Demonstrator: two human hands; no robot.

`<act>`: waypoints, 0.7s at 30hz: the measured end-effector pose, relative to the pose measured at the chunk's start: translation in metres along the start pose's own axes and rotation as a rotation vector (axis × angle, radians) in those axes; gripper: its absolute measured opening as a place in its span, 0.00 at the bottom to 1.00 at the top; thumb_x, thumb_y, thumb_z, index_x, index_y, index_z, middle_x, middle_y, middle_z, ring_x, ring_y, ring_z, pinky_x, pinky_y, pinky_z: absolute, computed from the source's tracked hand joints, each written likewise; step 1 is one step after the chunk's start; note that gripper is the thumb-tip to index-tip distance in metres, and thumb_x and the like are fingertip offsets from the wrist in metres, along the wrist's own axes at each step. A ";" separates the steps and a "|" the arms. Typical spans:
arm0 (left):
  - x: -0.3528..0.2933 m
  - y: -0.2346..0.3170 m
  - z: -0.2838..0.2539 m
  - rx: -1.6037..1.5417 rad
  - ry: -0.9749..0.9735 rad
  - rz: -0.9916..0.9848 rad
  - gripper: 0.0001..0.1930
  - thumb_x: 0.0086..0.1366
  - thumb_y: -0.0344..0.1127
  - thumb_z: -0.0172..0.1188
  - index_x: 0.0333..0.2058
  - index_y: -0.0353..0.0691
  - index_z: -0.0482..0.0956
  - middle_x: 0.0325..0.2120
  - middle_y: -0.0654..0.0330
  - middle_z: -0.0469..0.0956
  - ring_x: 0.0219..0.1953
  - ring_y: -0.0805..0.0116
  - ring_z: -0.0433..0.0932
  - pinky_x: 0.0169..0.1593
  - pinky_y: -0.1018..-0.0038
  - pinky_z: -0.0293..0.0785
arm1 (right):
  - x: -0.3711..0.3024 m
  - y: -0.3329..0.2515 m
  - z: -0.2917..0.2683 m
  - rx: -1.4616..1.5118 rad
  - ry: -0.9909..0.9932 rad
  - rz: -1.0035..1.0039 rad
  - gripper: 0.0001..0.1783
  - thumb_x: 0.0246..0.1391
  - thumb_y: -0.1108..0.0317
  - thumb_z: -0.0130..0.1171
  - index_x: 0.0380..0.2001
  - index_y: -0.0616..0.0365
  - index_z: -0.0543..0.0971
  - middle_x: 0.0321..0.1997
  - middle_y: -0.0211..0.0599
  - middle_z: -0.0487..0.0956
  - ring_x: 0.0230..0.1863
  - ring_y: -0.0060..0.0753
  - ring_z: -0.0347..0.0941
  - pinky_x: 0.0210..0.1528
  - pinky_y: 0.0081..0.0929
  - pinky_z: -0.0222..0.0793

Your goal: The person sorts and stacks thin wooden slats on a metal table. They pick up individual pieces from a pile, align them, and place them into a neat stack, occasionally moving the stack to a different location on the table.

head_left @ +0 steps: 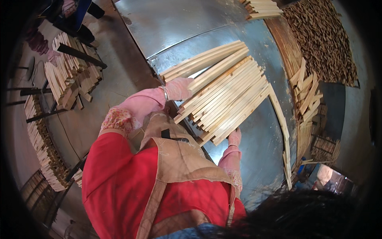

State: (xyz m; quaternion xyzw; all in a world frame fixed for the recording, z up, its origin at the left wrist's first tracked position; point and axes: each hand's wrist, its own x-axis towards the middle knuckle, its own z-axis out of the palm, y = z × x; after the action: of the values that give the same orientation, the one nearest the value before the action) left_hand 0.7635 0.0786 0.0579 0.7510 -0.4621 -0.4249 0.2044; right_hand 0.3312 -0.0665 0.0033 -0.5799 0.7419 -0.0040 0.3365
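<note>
A row of pale wooden strips (229, 99) lies side by side on the metal tabletop (254, 147) in front of me, their near ends uneven. At the row's left side, my left hand (179, 88), in a pink glove, is closed around the near end of a wooden strip (219, 67); its fingertips are partly hidden. Further left, a few more strips (203, 59) lie at a slight angle, with a narrow wedge-shaped gap between. My right hand (234, 138), also gloved in pink, touches the row's near right corner; most of its fingers are hidden.
One long thin strip (280, 115) lies along the table's right side. Beyond it are loose offcuts (308, 95) and a large stack of wood (322, 38). More strips (262, 8) sit at the far edge. On the left, a rack (81, 55) holds stacked strips, with another person nearby.
</note>
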 end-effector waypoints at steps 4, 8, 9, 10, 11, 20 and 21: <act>-0.011 0.012 -0.041 -0.006 0.054 0.034 0.35 0.64 0.42 0.61 0.68 0.34 0.73 0.54 0.39 0.84 0.57 0.46 0.83 0.62 0.59 0.78 | 0.003 0.006 -0.005 0.013 -0.043 -0.072 0.31 0.70 0.50 0.55 0.67 0.59 0.78 0.66 0.55 0.81 0.68 0.56 0.77 0.69 0.41 0.71; -0.028 -0.004 -0.072 -0.372 0.074 0.126 0.35 0.63 0.42 0.62 0.66 0.28 0.74 0.52 0.47 0.86 0.53 0.60 0.84 0.58 0.66 0.79 | -0.016 -0.033 -0.027 -0.332 0.349 -0.095 0.43 0.61 0.52 0.66 0.76 0.53 0.66 0.72 0.60 0.74 0.69 0.66 0.72 0.70 0.48 0.70; -0.041 0.004 -0.085 -0.443 0.006 0.074 0.35 0.62 0.42 0.62 0.66 0.27 0.75 0.52 0.49 0.86 0.53 0.63 0.84 0.58 0.67 0.79 | -0.023 -0.053 -0.038 -0.273 0.346 -0.177 0.48 0.58 0.52 0.69 0.77 0.53 0.62 0.73 0.61 0.71 0.71 0.66 0.69 0.72 0.49 0.68; -0.052 0.009 -0.092 -0.516 -0.062 0.022 0.35 0.62 0.41 0.63 0.65 0.25 0.75 0.52 0.51 0.86 0.53 0.67 0.84 0.57 0.69 0.79 | -0.028 -0.074 -0.047 -0.216 0.344 -0.260 0.53 0.55 0.52 0.72 0.79 0.52 0.58 0.75 0.62 0.68 0.73 0.65 0.66 0.74 0.50 0.66; -0.060 0.011 -0.090 -0.573 -0.067 0.062 0.34 0.61 0.38 0.62 0.65 0.26 0.76 0.51 0.56 0.85 0.50 0.72 0.83 0.55 0.73 0.79 | -0.032 -0.092 -0.049 -0.230 0.379 -0.397 0.55 0.53 0.51 0.73 0.79 0.53 0.58 0.75 0.61 0.67 0.75 0.63 0.64 0.76 0.50 0.63; -0.084 0.092 -0.066 -0.905 -0.425 0.315 0.33 0.65 0.40 0.64 0.65 0.27 0.76 0.52 0.55 0.84 0.50 0.69 0.82 0.57 0.73 0.79 | -0.041 -0.238 -0.086 -0.476 0.692 -1.508 0.42 0.46 0.62 0.73 0.68 0.48 0.75 0.69 0.39 0.77 0.71 0.53 0.70 0.75 0.58 0.60; -0.086 0.099 -0.068 -0.910 -0.450 0.314 0.33 0.66 0.42 0.64 0.65 0.28 0.76 0.51 0.55 0.85 0.49 0.69 0.83 0.56 0.72 0.80 | -0.041 -0.240 -0.094 -0.420 0.632 -1.542 0.34 0.47 0.66 0.70 0.62 0.47 0.79 0.62 0.35 0.82 0.65 0.51 0.75 0.71 0.56 0.65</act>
State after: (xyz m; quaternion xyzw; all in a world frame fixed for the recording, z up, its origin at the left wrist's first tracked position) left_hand 0.7502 0.0989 0.2034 0.3984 -0.3702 -0.6974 0.4667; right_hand 0.4935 -0.1464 0.1914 -0.9440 0.1849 -0.2554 -0.0969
